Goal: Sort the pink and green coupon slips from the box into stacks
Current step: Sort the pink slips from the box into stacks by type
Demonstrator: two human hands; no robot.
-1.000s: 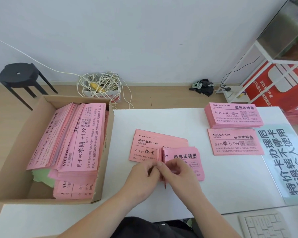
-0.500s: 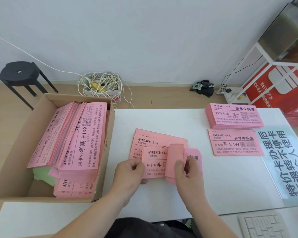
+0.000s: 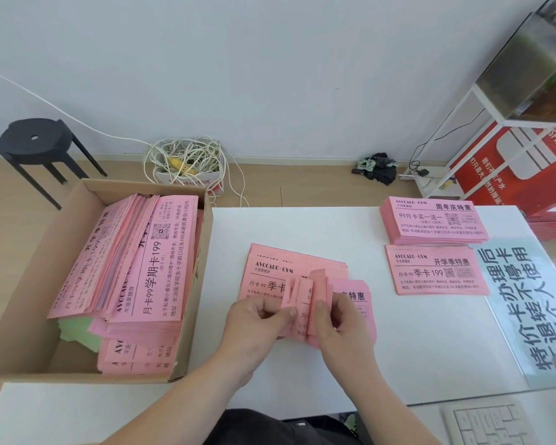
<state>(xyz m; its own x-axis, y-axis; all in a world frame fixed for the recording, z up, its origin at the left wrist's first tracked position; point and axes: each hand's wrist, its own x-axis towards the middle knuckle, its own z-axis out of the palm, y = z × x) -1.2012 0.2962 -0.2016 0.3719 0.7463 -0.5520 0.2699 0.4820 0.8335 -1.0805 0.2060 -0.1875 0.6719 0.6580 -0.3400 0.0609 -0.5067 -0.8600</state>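
Since half a second ago your hands have closed toward each other: the single slip your left hand held out flat is now bunched against the fanned slips, and several narrow pink edges stand upright between your fingers.

Head view: your left hand pinches the left edges of the fanned pink slips, thumb on top. Your right hand grips the right part of the same bundle, fingers curled over it. The bundle sits just above the loose pile lying at the middle of the white table, and partly covers it.

The cardboard box stands at the left, touching the table edge. It holds leaning bundles of pink coupon slips, with green slips showing beneath them near the front.

At the far right of the table lie two sorted stacks, one just behind the other: the thick far stack and the thinner near stack. A printed sign lies flat just to their right. A keyboard shows at the lower right corner.
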